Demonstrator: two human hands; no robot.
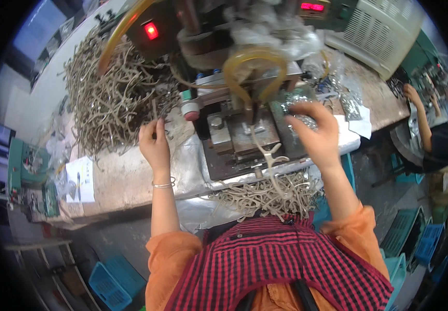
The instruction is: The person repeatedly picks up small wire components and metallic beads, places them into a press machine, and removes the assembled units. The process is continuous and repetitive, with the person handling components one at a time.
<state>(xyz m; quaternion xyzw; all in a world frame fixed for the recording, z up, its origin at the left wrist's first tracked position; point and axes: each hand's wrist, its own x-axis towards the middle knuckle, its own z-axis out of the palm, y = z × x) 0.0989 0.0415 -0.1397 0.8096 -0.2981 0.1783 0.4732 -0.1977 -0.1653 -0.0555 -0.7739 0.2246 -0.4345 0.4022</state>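
Observation:
My left hand (155,149) is at the right edge of a big heap of bent grey-beige metal parts (107,96), fingertips pinched together. Whether a small piece is between them I cannot make out. Over the right side of the press bed my right hand (317,133) has thumb and fingers apart, next to a clear bag of small shiny pieces (302,98). A forked metal part (270,158) lies at the steel fixture (250,139) under the press head, its stem hanging over the front. More such parts (265,196) are piled at the table edge before me.
The press has yellow hoses (255,53), a red-topped push button (190,110) and a lit red switch (151,30). A paper sheet (80,179) lies at left. Blue crates (111,282) stand on the floor. Another person's arm (422,116) is at the far right.

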